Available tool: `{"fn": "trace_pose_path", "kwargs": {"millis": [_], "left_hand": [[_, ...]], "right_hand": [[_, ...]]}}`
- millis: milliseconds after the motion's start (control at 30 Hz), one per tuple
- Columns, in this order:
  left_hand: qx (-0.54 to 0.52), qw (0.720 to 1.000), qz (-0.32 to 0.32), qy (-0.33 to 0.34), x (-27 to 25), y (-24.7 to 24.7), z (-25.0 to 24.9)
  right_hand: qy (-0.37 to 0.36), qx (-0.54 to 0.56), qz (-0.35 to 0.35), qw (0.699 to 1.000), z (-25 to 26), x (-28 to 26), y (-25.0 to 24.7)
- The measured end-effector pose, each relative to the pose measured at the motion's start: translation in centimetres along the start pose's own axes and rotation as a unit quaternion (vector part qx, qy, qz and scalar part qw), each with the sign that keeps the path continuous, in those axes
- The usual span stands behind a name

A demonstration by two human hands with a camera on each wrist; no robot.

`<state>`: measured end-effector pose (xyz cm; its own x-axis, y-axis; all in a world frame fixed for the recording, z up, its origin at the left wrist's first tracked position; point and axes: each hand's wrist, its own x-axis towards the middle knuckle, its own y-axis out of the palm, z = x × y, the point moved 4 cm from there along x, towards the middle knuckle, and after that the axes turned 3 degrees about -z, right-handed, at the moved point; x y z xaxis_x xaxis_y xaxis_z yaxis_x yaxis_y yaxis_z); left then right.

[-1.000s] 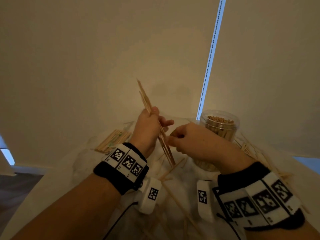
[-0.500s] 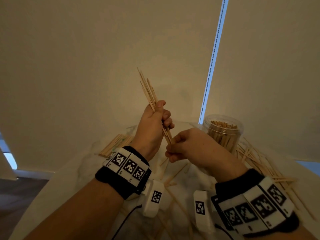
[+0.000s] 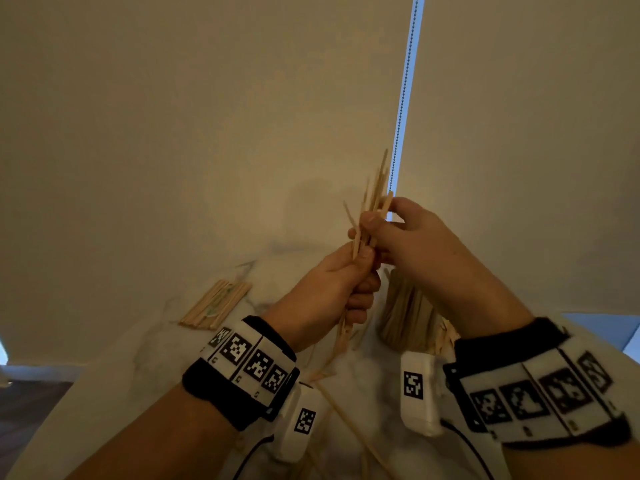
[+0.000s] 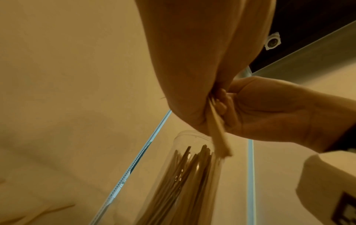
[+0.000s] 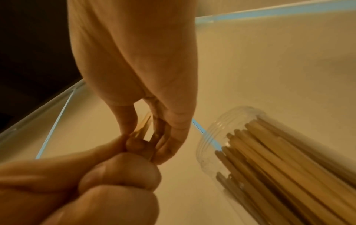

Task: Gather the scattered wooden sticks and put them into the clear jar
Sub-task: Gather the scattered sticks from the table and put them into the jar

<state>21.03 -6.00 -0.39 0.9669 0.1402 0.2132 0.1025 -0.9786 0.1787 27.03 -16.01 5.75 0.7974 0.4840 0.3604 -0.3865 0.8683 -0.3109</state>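
Left hand [image 3: 332, 289] and right hand [image 3: 408, 237] both grip stick bundle [image 3: 372, 202], raised beside jar [image 3: 405, 317] rim; bench [image 3: 145, 344] edge left.

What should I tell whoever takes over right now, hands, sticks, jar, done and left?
Left hand: grips the bundle of sticks at its lower part, held above the table.
Right hand: pinches the same bundle higher up.
Clear jar: open, upright just beyond the hands, already holding many sticks.
Done: one bundle gathered, not yet in the jar.
Left: drop this bundle in, then collect the neat pile at the left and the loose sticks on the table near the wrists.
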Motion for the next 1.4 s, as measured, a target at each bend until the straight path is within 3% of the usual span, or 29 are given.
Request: {"fn": "trace_pose_path", "kwargs": {"millis": [233, 567, 900, 1067, 1133, 1233, 1300, 1400], "left_hand": [[-0.015, 0.999, 0.029, -0.032, -0.3, 0.1, -0.2], [0.063, 0.997, 0.037, -0.027, -0.4, -0.4, 0.0], [0.143, 0.989, -0.014, -0.039, -0.3, -2.0, 0.0], [0.162, 0.985, -0.009, -0.06, -0.4, -2.0, 0.2], [0.151, 0.985, -0.056, -0.062, -0.1, -2.7, 0.1], [0.054, 0.983, -0.171, -0.042, 0.4, -4.3, -0.1], [0.047, 0.975, -0.217, -0.019, 0.5, -4.8, -0.2], [0.082, 0.975, -0.206, -0.003, 0.3, -4.1, -0.4]], "right_hand": [[0.006, 0.163, -0.007, 0.987, 0.6, -0.4, -0.5], [0.008, 0.219, -0.051, 0.974, 1.0, -0.3, -1.9], [-0.053, 0.247, -0.182, 0.95, 0.6, 0.0, -3.9], [-0.083, 0.245, -0.252, 0.932, 0.4, 0.3, -5.0], [-0.081, 0.239, -0.265, 0.931, 0.3, 0.3, -5.6], [-0.06, 0.192, -0.242, 0.949, 0.0, 0.3, -5.0], [-0.043, 0.149, -0.209, 0.966, -0.2, 0.5, -3.8], [-0.019, 0.09, -0.121, 0.988, -0.5, 0.4, -0.9]]}}
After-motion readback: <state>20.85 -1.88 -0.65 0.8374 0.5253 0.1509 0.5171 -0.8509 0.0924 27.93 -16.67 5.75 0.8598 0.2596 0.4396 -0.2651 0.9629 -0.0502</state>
